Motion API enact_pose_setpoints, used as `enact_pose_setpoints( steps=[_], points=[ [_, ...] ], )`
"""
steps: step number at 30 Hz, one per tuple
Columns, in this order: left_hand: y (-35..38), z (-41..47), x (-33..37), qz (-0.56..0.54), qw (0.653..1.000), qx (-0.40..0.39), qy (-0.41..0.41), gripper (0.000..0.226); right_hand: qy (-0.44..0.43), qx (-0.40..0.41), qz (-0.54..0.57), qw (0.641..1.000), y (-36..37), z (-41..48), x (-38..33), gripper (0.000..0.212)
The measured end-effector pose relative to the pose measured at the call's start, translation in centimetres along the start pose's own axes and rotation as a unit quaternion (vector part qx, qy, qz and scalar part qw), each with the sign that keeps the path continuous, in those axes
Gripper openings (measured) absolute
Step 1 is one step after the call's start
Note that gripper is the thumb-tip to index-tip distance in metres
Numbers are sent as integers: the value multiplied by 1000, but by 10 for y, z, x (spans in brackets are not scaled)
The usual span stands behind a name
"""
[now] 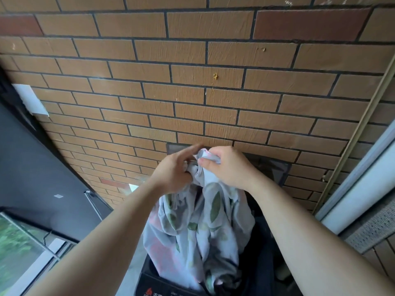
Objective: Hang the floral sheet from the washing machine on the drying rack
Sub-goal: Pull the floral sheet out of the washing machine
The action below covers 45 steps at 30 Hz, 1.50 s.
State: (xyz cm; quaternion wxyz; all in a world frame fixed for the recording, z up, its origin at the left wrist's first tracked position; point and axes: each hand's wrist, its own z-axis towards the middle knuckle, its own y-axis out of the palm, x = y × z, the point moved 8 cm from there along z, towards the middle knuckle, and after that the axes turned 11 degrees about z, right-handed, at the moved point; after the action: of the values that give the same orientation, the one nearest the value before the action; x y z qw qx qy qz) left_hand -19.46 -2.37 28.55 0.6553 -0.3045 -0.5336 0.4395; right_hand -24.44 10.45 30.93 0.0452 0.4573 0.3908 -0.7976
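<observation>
Gripping floral sheet [201,227]: left hand [173,169], right hand [226,165].

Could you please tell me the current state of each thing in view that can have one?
washing machine: open at the top
floral sheet: bunched, top lifted, lower part inside the machine
left hand: grips the sheet's bunched top
right hand: pinches the sheet's bunched top

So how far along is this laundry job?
Done: the floral sheet is partly lifted out of the washing machine. In hand: the left hand and right hand grip its bunched top, while its lower part hangs down into the drum. Left: pulling it free and hanging it up; no drying rack shows in this view.
</observation>
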Motion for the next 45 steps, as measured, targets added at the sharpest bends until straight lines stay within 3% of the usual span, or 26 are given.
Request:
enact_pose_setpoints(
  steps=[2,3,5,7,10,12,13,15,17,20,22,24,26,28,30,32,35,36,39,42,45],
  points=[
    [-7,-1,-3,-21,998,36,-44,50,13,-8,56,998,2,-6,11,36],
    [-12,-1,-13,-86,989,61,-104,44,32,-19,86,996,5,-11,20,26],
    [-22,-4,-33,-271,936,109,-197,37,97,-55,111,987,18,-26,49,27],
    [-40,-3,-42,-318,911,151,-214,31,157,-73,106,979,34,-43,80,27],
    [-56,-3,-33,-184,950,167,-189,30,190,-30,122,974,42,-51,103,30],
    [-53,-2,-18,-37,980,125,-152,23,166,1,120,979,37,-43,94,22],
    [-42,-1,-13,32,989,73,-127,29,145,8,115,983,33,-37,84,18],
    [-7,-2,-12,118,987,-68,-89,68,112,5,82,990,26,-27,63,22],
    [16,-6,-15,141,979,-125,-78,86,97,-2,43,994,22,-20,52,28],
    [5,-3,-12,120,991,0,-59,51,110,-4,31,993,25,-21,65,32],
    [-16,-4,-17,63,989,105,-79,43,161,-7,61,985,32,-31,90,34],
    [-38,-5,-30,-15,972,194,-129,38,223,-64,39,972,52,-50,120,42],
    [-53,-8,-43,-79,946,255,-181,31,277,-142,-26,950,77,-75,152,37],
    [-58,-10,-47,-99,936,274,-200,18,294,-145,-43,944,86,-87,170,30],
    [-55,-8,-44,-63,951,251,-169,20,280,-94,-33,955,76,-80,161,18],
    [-46,-4,-35,41,972,209,-103,39,238,-10,-15,971,50,-57,129,19],
    [-19,-1,-13,166,980,106,10,65,72,92,55,992,11,-18,46,19],
    [-6,-1,-7,165,984,58,28,61,16,98,57,993,1,-8,21,17],
    [16,-4,2,78,996,-35,-1,9,-31,92,23,995,-11,6,-9,10],
    [24,-5,-1,-78,996,-39,-25,21,4,113,-8,994,-12,3,4,13],
    [24,-7,-8,-130,988,-41,-67,18,68,126,-10,990,-5,-5,33,20]
  ],
)
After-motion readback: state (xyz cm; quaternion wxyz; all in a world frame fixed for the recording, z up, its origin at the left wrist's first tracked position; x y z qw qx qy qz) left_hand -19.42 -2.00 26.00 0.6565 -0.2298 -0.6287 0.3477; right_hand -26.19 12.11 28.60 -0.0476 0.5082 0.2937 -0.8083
